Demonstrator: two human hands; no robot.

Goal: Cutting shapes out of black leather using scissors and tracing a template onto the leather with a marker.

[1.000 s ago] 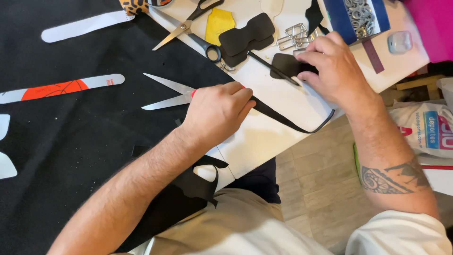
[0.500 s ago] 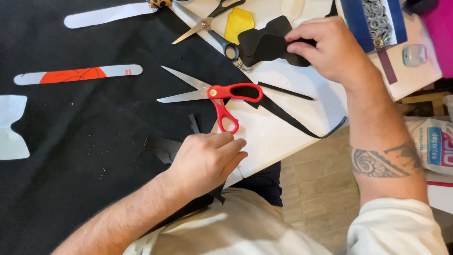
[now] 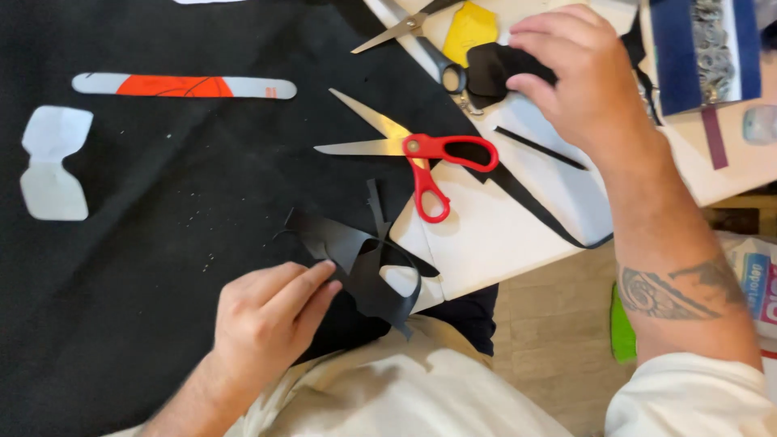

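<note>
Sorting offcuts, I'd say. Left hand point(image 3: 271, 320) near, fingers together, touching curled black scrap point(image 3: 356, 259) at table edge. Right hand point(image 3: 579, 73) far right, pinching black cut piece point(image 3: 495, 69). Red scissors point(image 3: 429, 158) lie between, unheld. Next move likely needs a firmer hold on the scrap.

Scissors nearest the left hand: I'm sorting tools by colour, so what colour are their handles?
Red handles on the scissors, plain in the head view.

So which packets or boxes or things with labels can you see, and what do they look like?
Blue box: top right on the table, rectangular, with a pale middle panel showing small metal bits.
White bag: right edge, low beside the table, soft plastic with a blue and red label.
Small clear container: far right on the table, pale and rounded.
</note>
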